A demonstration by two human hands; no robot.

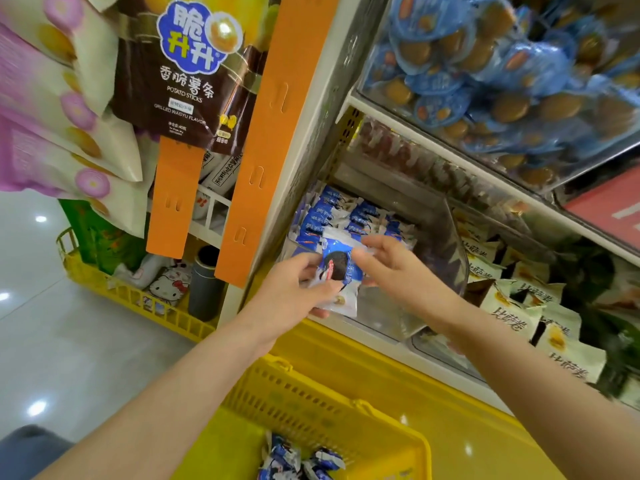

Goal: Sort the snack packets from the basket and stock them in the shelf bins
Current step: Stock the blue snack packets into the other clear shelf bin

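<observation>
A blue-and-white cookie packet (341,271) with a dark round cookie printed on it is held over the front edge of a clear shelf bin (460,268). My left hand (294,292) grips its lower left side, my right hand (391,261) pinches its upper right corner. Several matching blue packets (332,216) lie stacked at the back of that bin. Below, a yellow basket (311,393) holds more of the same blue packets (298,459) near the bottom edge of the view.
White-and-yellow snack bags (540,317) fill the bin to the right. Blue-lidded cups (485,64) sit in the upper shelf bin. Orange hanging strips (263,168) carry a brown potato-stick bag (180,74). A second yellow basket (138,299) stands on the floor to the left.
</observation>
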